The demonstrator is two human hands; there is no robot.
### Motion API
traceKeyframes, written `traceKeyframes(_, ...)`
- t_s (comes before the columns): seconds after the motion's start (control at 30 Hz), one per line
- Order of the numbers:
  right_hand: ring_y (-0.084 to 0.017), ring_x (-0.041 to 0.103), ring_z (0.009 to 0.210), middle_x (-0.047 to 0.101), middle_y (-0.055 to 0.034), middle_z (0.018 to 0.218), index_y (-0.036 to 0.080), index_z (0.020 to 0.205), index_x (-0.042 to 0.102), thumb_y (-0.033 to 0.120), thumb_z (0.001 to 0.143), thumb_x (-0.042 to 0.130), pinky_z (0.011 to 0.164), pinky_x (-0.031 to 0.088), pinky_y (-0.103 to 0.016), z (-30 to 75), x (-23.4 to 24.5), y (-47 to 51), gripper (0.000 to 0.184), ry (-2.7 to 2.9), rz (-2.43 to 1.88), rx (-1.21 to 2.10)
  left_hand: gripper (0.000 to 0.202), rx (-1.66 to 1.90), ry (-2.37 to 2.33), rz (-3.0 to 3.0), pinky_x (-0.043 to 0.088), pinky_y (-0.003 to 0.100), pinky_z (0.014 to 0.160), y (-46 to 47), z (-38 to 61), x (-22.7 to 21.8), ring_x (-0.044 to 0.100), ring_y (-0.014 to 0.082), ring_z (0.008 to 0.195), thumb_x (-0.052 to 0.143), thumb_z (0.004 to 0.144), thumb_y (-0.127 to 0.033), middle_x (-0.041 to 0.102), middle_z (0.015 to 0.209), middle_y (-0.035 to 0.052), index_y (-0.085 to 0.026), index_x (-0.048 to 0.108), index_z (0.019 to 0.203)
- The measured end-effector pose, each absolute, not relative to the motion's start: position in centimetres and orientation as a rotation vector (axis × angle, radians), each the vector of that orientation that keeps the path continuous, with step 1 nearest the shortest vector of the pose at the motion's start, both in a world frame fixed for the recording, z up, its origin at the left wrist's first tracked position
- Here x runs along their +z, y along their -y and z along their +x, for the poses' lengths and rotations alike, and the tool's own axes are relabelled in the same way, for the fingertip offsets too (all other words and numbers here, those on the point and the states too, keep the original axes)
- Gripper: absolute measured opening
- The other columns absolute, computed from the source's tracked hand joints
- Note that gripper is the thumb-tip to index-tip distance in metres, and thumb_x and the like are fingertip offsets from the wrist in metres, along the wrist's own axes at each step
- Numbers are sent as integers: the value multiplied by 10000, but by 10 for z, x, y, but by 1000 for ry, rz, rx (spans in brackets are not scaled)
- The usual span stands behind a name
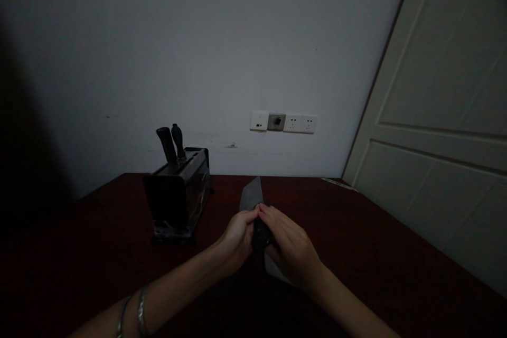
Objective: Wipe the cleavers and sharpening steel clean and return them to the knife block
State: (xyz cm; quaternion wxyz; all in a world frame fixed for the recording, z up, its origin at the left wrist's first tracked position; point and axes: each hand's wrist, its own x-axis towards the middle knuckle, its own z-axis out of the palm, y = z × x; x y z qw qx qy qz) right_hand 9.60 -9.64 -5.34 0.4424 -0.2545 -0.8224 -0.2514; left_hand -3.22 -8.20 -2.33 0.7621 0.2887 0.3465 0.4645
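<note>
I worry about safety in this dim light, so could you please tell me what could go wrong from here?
Both the left hand and right hand crowd the knife at its short dark handle, right beside the blade's base, so a finger might slip onto the edge. The dim light and dark table may make the edge hard to judge.

Left hand [236, 236] close against right hand [292, 251].

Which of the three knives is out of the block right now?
The broad-bladed knife, held at its dark handle between the left hand and right hand. The other two stand in the knife block, only their handles showing.
</note>
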Motion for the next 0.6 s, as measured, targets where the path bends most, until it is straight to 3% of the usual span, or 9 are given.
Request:
traceKeyframes(0.17,-240,560,1075,621,-205,1088,32,1190,456,157,851,430,889,509,-387,95,-49,98,363,2057,-618,-645,315,940,-778,643,359,205,492,85,-32,-22,525,105,468,371,880,-195,572,516,32,-106,582,664)
traceKeyframes(0.33,-246,561,1071,612,-207,1101,30,1202,451,159,843,436,891,505,-381,96,-36,96,382,2092,-627,-636,289,910,-665,653,378,207,495,81,-34,-23,523,99,481,398,881,-266,563,543,5,-130,564,687)
traceKeyframes(0.5,-257,564,1049,601,-216,1101,38,1181,465,192,830,481,860,502,-397,97,-14,90,383,2086,-630,-477,343,854,-433,701,435,290,637,81,-40,-9,578,155,613,351,878,-380,611,702,65,-119,568,831)
traceKeyframes(0.6,-214,610,917,638,-147,1014,102,1099,521,179,794,528,775,515,-347,92,-2,79,315,1985,-714,-211,368,859,-427,686,433,360,713,87,-42,0,600,199,698,318,873,-400,618,809,108,-109,528,953)
